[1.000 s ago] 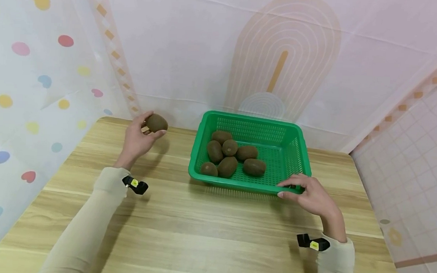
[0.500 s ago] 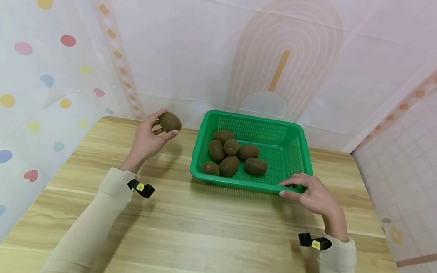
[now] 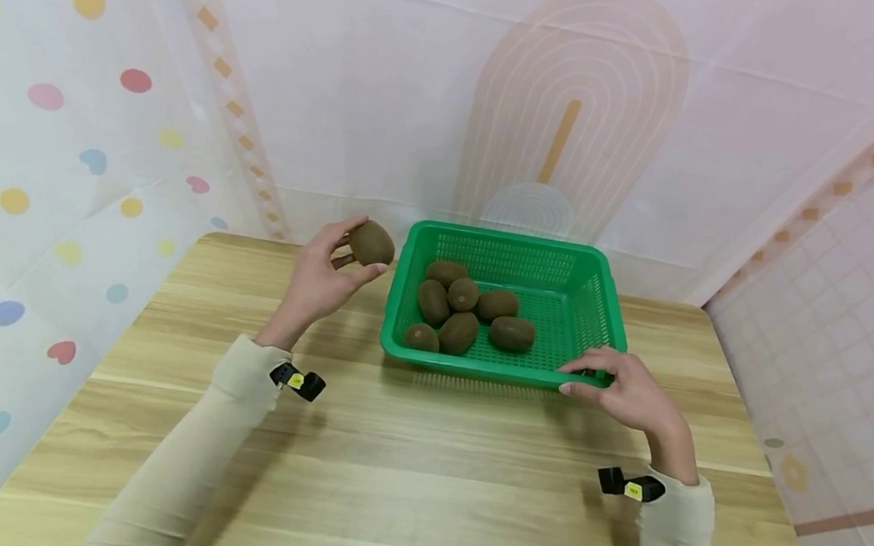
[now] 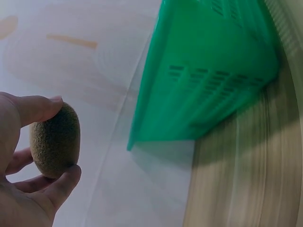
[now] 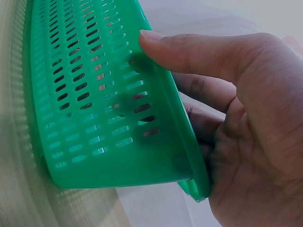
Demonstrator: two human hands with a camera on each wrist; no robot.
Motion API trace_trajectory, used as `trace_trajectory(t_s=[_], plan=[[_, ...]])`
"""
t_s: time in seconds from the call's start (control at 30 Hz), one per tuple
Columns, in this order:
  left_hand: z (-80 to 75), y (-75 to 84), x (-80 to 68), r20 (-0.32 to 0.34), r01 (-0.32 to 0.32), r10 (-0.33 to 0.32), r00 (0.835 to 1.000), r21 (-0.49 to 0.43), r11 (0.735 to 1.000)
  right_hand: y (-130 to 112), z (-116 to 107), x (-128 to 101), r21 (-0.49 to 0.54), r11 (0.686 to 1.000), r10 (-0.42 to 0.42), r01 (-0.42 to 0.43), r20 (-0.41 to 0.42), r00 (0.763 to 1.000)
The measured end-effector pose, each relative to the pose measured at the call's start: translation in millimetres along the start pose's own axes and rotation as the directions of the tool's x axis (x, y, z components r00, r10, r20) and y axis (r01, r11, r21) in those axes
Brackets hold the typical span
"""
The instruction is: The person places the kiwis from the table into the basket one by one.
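Fuzzy and brown, an egg-shaped kiwi (image 3: pixel 371 243) sits in the grip of the left hand (image 3: pixel 321 281), pinched between the thumb on top and curled fingers beneath, raised above the worktop (image 3: pixel 395 471) just beside the left rim of the basket; the left wrist view shows its matt, finely hairy skin against the pale backdrop. Pale wood-grain laminate covers the worktop in long, straight streaks. To the right stands a green plastic basket (image 3: pixel 602 271), rectangular with rounded corners, a flared rim and walls pierced by rows of small slots. Inside it lie six more kiwis (image 3: pixel 472 315), clustered in the left half of the perforated floor, several touching one another. At the basket's near right corner the right hand (image 3: pixel 625 393) has its grip closed on the rim, thumb lying along the top edge and fingers tucked under the smooth lip, as the right wrist view shows plainly. Both forearms wear cream sleeves (image 3: pixel 193 458).
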State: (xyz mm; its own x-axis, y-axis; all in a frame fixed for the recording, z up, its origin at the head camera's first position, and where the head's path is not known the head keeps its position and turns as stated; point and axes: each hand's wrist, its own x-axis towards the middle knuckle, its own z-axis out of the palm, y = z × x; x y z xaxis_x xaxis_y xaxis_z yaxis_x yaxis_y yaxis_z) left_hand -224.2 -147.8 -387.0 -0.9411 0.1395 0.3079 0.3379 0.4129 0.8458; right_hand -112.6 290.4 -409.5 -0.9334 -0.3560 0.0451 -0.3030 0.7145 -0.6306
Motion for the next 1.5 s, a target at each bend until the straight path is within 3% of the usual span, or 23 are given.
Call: trace_trajectory(t_s=[0.63,0.87,1.1,1.5], plan=[[31.8,38.9,-4.9,0.137,-0.115,0.121,0.983,-0.05,0.992,-3.4,-2.0,-0.3,0.004,1.0,-0.007,0.007,-0.004,1.0],[46.2,50.8,-1.7,0.213,-0.147,0.16,0.964,-0.074,0.986,-2.0,-2.9,-1.4,0.007,1.0,-0.002,0.002,-0.015,1.0],[59.7,59.8,-2.5,0.243,-0.178,0.197,0.95,-0.096,0.979,-2.6,-3.6,-2.8,0.011,1.0,0.013,-0.013,-0.011,1.0],[78.0,64.9,-12.3,0.322,-0.278,0.293,0.9,-0.093,0.956,-4.8,-0.4,-2.0,0.016,1.0,0.011,-0.011,0.0,1.0]])
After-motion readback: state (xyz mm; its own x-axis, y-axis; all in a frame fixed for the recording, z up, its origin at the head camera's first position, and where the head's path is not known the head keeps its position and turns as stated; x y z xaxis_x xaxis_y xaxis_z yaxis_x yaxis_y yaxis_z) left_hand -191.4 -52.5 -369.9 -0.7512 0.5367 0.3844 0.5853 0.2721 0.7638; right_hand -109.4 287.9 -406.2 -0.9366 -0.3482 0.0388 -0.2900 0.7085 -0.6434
